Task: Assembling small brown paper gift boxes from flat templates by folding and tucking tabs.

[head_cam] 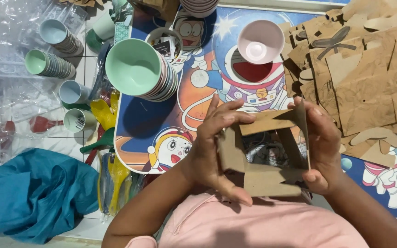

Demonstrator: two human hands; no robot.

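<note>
Right under my chin, both hands are closed on a half-folded brown cardboard box [267,156]: left hand [217,147] at 9 o'clock, right hand [320,147] at 3, fingers curled round its edges. Feels light and bendy I'd guess, creases easily, so folds are the spot to grip. Further out at 12 sits a pink bowl [260,41], flat cardboard cutouts [364,69] at 1.
</note>
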